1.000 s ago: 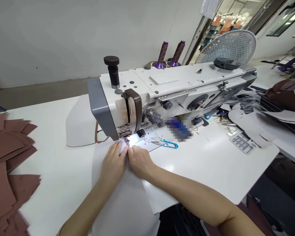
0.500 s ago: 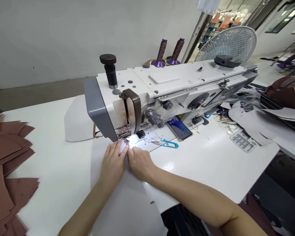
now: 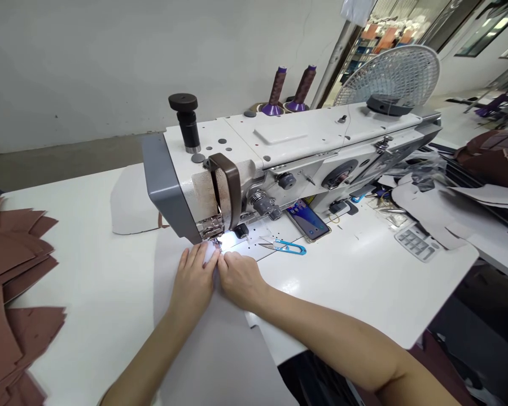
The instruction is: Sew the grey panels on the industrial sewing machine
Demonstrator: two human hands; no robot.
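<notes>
Over the last second, the step in the right edge of the large, flexible white sheet (image 3: 224,349) shifted from near the counter's (image 3: 110,293) front edge toward the small metal presser foot (image 3: 218,244); judged as feeding under way. The sheet ran from the foot past the front edge. Left hand (image 3: 193,280) lay flat on it, fingers slightly spread. Right hand (image 3: 242,282) was curled alongside; pinching or pressing, could not tell.

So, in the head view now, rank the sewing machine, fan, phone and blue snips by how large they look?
1. Sewing machine
2. Fan, partly hidden
3. Phone
4. Blue snips, similar in length but slimmer
</notes>
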